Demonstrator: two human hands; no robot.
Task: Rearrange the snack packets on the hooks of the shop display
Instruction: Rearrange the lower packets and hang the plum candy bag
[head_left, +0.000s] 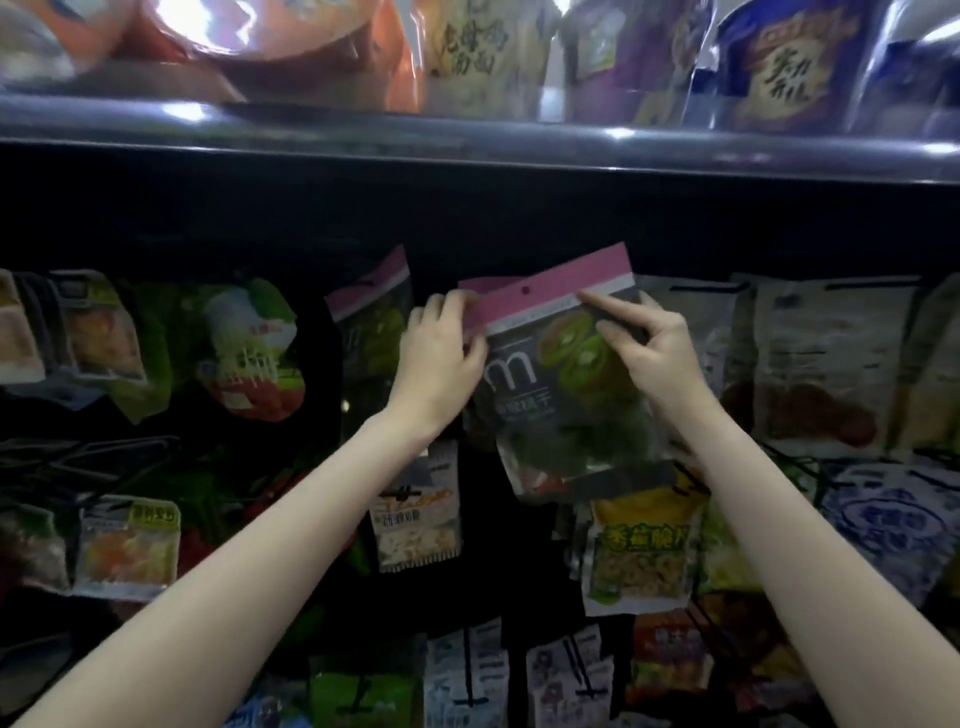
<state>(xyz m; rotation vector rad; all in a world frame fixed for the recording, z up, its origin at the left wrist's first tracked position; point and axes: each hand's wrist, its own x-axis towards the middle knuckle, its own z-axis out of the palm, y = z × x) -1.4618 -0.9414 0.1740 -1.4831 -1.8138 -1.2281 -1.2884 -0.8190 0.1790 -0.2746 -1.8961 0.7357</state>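
Observation:
A dark kiwi snack packet (566, 384) with a pink top strip and a small hang hole is held up in front of the dark display, tilted so its right side is higher. My left hand (441, 353) pinches the left end of the pink strip. My right hand (649, 343) grips the packet's right edge, index finger stretched along the strip. A second packet of the same kind (371, 312) hangs just left of my left hand. The hook behind the held packet is hidden.
A dark shelf edge (467, 150) runs overhead with large bags above it. White packets (821, 364) hang at the right, green and red ones (249, 348) at the left. A yellow-green packet (641, 551) and a small white one (415, 514) hang below.

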